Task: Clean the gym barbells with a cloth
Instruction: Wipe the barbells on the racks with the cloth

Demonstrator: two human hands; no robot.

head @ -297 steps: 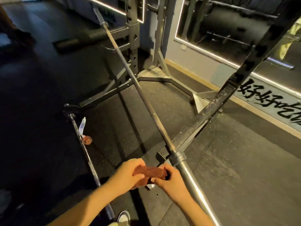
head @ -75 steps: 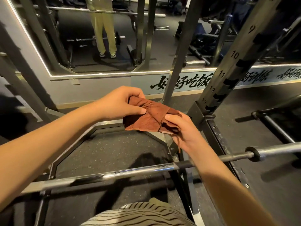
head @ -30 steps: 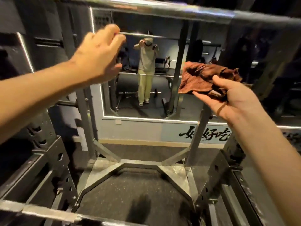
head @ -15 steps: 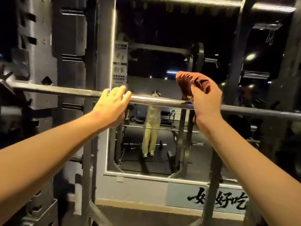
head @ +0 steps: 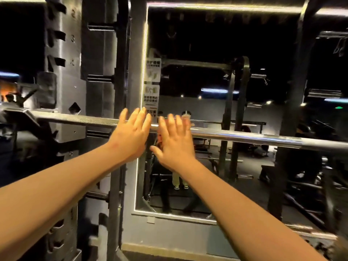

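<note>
Left hand [head: 131, 137] and right hand [head: 176, 146], fingers [head: 134, 117] outstretched, side by side at the barbell [head: 254, 138].

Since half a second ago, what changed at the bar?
Left hand slid right along the barbell, ending beside the right hand. Right hand opened its grip on the cloth: fingers now straight over the bar, cloth barely visible. Barbell stayed put.

One head-worn view looks forward, about level. The barbell [head: 244, 137] crosses near; the mirror [head: 207, 185] stands far behind.
</note>
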